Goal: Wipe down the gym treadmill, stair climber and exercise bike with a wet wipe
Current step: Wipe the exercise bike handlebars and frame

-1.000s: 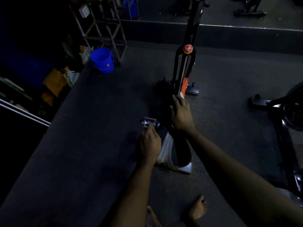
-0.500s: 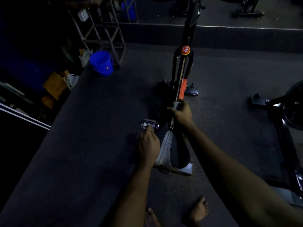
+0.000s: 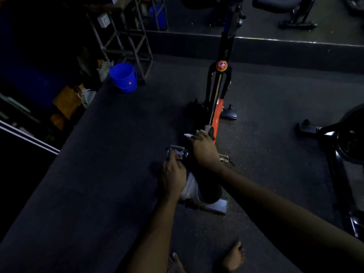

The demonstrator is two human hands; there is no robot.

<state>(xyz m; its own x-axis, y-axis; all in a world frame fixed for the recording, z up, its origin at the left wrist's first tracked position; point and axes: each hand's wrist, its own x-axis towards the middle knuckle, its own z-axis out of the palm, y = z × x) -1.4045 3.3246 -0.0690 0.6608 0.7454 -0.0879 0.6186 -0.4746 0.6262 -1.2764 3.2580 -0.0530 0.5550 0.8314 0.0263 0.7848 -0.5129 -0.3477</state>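
An exercise bike (image 3: 215, 107) with a black and orange frame and a red knob (image 3: 221, 65) stands on the dark floor in front of me. Its saddle (image 3: 199, 190) is just below my hands. My left hand (image 3: 173, 176) grips the left metal pedal (image 3: 175, 151). My right hand (image 3: 202, 148) holds a white wet wipe (image 3: 194, 134) and presses it against the frame just below the orange part. The right pedal (image 3: 224, 158) pokes out beside my right wrist.
A blue bucket (image 3: 123, 77) stands at the back left by a metal rack (image 3: 126, 36). Another bike (image 3: 346, 146) stands at the right. A raised step (image 3: 275, 48) crosses the back. My bare feet (image 3: 233, 257) are at the bottom.
My right hand has slid along the frame and moved slightly left, with the white wipe now showing at its fingertips. My left hand stays on the pedal.
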